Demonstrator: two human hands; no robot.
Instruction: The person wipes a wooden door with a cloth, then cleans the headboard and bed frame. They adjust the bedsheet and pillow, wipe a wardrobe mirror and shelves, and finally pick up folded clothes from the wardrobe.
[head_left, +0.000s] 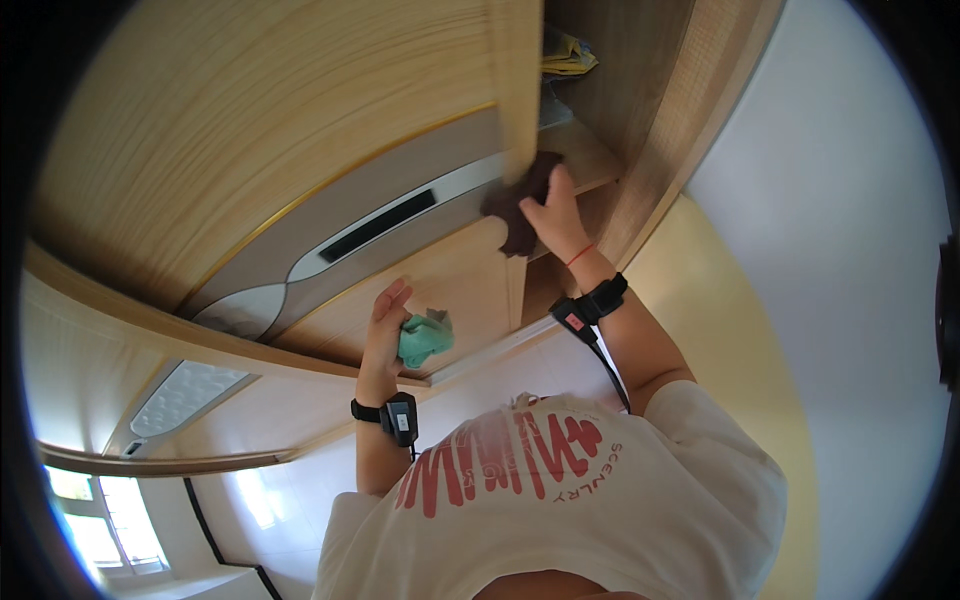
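Note:
My right hand [559,217] presses a dark brown cloth [518,215] around the edge of a wooden wardrobe door [380,90]. The cloth is bunched, and its folds hide most of my fingers. Lower and to the left, my left hand [382,325] has a crumpled green cloth [425,338] gathered against its palm, in front of the door's lower panel. A grey band with a dark inset handle [378,226] runs across the door between the two hands.
Right of the door edge, the wardrobe's inside shelf [590,155] shows, with a yellow packet [568,57] higher up. A second door panel [290,410] stands at the left. A white wall [820,190] rises on the right, and a window [110,520] is at lower left.

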